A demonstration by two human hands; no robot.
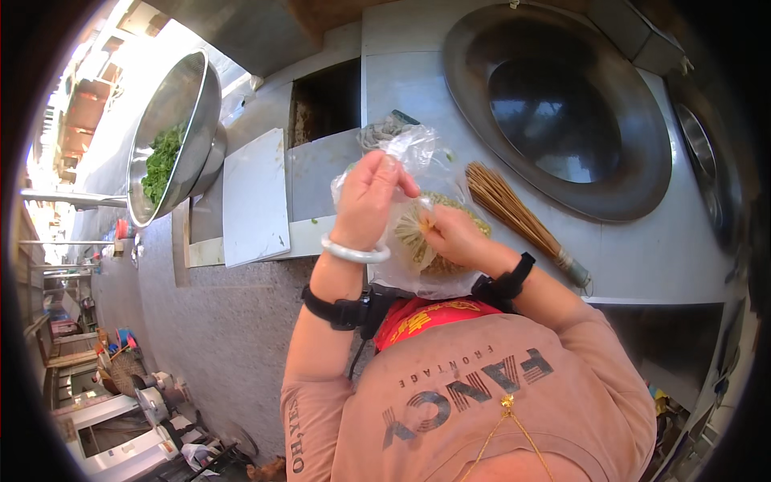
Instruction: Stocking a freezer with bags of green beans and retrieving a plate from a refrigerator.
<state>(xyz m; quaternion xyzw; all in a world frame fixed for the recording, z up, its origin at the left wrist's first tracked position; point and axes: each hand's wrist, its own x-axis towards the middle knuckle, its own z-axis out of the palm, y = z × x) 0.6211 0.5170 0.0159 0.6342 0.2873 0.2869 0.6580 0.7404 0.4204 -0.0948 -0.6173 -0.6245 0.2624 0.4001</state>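
A clear plastic bag (444, 263) of small yellow-green grains or beans rests on the metal counter, close to my body. My right hand (459, 236) grips its gathered, twisted neck, and a short tuft of plastic pokes out above the fist. Just up and to the left, my left hand (374, 191) is raised with thumb and fingers drawn together; whether something thin is pinched there is hard to see. Loose clear plastic (415, 146) lies crumpled beyond the left fingertips. A grey cloth (379, 131) is bunched behind it.
A bamboo whisk brush (518, 220) lies right of the bag, beside a large built-in wok (560, 114). Leftward are a white board (256, 199), a square opening (325, 99) in the counter, and a metal bowl (208, 102) containing green leaves (162, 162).
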